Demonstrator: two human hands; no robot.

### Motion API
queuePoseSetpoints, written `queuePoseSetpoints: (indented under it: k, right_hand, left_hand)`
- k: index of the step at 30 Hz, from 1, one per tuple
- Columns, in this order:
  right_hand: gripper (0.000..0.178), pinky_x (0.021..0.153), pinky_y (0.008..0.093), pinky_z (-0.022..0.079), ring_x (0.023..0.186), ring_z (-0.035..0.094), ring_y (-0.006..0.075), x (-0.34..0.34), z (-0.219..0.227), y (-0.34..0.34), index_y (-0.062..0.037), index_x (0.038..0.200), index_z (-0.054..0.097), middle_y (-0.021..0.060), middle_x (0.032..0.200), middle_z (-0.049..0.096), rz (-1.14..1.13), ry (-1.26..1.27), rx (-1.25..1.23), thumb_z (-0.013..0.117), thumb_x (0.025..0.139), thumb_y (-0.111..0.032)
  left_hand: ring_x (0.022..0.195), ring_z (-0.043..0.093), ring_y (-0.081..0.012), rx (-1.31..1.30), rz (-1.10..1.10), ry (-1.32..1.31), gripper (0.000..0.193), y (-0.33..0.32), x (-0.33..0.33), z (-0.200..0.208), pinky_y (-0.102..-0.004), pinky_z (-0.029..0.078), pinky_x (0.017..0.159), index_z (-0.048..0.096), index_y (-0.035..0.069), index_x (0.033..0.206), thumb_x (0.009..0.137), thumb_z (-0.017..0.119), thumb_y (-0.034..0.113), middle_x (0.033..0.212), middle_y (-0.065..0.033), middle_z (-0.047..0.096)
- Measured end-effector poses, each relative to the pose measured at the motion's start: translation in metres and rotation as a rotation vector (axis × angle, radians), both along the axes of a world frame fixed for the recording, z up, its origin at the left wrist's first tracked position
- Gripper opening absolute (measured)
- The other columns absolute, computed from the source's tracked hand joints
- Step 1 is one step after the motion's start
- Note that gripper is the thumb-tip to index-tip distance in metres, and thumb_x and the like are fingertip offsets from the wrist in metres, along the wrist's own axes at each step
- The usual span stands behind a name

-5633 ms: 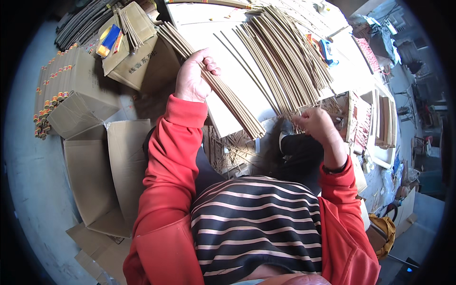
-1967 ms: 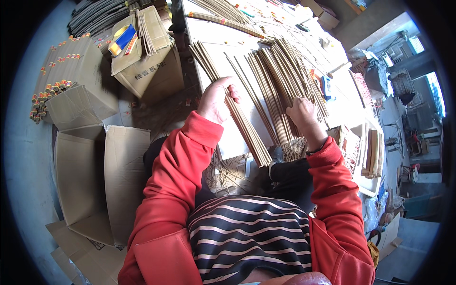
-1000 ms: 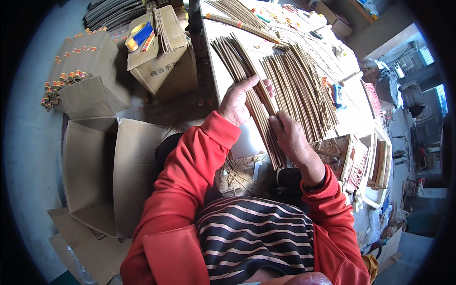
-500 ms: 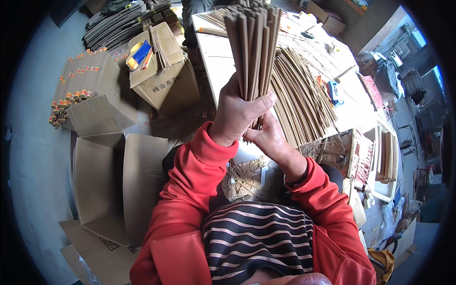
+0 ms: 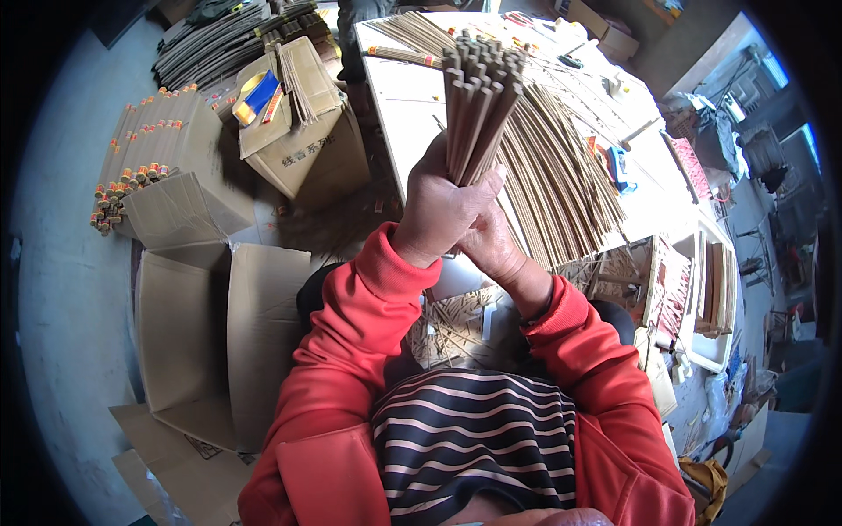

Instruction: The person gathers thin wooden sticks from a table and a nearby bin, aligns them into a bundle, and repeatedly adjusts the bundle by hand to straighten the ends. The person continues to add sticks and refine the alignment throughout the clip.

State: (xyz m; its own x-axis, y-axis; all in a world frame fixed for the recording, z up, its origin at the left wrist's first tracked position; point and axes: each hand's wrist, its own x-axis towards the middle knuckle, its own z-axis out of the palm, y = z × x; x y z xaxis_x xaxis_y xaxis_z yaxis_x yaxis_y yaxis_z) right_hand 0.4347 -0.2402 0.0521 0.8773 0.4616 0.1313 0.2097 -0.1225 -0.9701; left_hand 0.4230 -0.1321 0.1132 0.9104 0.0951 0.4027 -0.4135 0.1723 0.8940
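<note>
A thick bundle of brown incense sticks (image 5: pixel 478 131) stands nearly upright before me, its top ends tilted into sight. My left hand (image 5: pixel 443 206) is wrapped round its lower part, thumb across the front. Close below and to the right, my right hand (image 5: pixel 493 245) is closed about the bundle's lower end, its fingers partly hidden by the left hand. Just beyond my hands, a wide row of loose incense sticks (image 5: pixel 561 175) lies spread on the white table (image 5: pixel 408 114).
An open cardboard box (image 5: pixel 184 342) sits at my left. Behind it are stacked banded bundles (image 5: pixel 145 145) and a closed carton (image 5: pixel 307 158) with a blue-and-yellow item on top. Broken sticks (image 5: pixel 452 333) lie below my hands. A white crate (image 5: pixel 710 346) stands at right.
The bundle has come down and tipped so that its top ends now show. My right hand has shifted slightly left, closer against my left hand.
</note>
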Motion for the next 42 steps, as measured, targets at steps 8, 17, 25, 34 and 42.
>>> queuePoseSetpoints:
  k: [8, 17, 25, 34, 42]
  right_hand:
    - [0.047, 0.067, 0.024, 0.047, 0.076, 0.056, 0.0116, -0.009, 0.018, -0.011, 0.0, 0.119, 0.04, 0.0065, 0.088, 0.057, 0.158, 0.22, 0.026, 0.064, 0.079, -0.007]
    - [0.028, 0.051, 0.0236, 0.046, 0.055, 0.055, 0.0112, -0.029, 0.029, -0.013, -0.0001, 0.098, 0.047, 0.0056, 0.067, 0.055, 0.156, 0.563, -0.036, 0.064, 0.077, -0.009]
    - [0.032, 0.048, 0.0228, 0.045, 0.055, 0.054, 0.0103, -0.032, 0.035, -0.018, -0.0012, 0.099, 0.047, 0.0036, 0.071, 0.055, 0.06, 0.486, -0.063, 0.067, 0.074, -0.006]
    - [0.034, 0.056, 0.0262, 0.05, 0.061, 0.06, 0.0174, -0.032, 0.034, -0.03, -0.0001, 0.1, 0.048, 0.0085, 0.076, 0.059, 0.219, 0.801, 0.309, 0.068, 0.073, 0.001]
    - [0.032, 0.06, 0.0293, 0.053, 0.068, 0.062, 0.021, -0.027, 0.031, -0.034, 0.0003, 0.103, 0.047, 0.0147, 0.081, 0.061, 0.276, 0.88, 0.39, 0.065, 0.077, -0.004]
  left_hand:
    - [0.065, 0.057, -0.0137, -0.419, -0.295, 0.138, 0.017, 0.02, 0.002, 0.004, -0.0262, 0.048, 0.062, 0.056, 0.002, 0.09, 0.075, 0.063, 0.004, 0.077, -0.0047, 0.057]
    - [0.059, 0.053, -0.0158, -0.572, -0.229, 0.348, 0.008, 0.03, 0.025, -0.032, -0.0283, 0.044, 0.057, 0.054, 0.003, 0.082, 0.079, 0.06, 0.008, 0.067, -0.0068, 0.055]
    - [0.085, 0.061, -0.0261, -0.658, -0.433, 0.275, 0.028, 0.029, 0.023, -0.037, -0.0375, 0.05, 0.079, 0.048, -0.002, 0.105, 0.077, 0.054, 0.002, 0.092, -0.0176, 0.061]
    - [0.104, 0.053, -0.033, -0.782, -0.621, 0.329, 0.053, 0.032, 0.028, -0.047, -0.0417, 0.039, 0.099, 0.046, -0.013, 0.114, 0.062, 0.047, 0.002, 0.109, -0.0211, 0.056]
    - [0.109, 0.05, -0.033, -0.819, -0.724, 0.329, 0.058, 0.033, 0.031, -0.052, -0.0414, 0.035, 0.102, 0.048, -0.013, 0.112, 0.057, 0.047, 0.004, 0.112, -0.0218, 0.055]
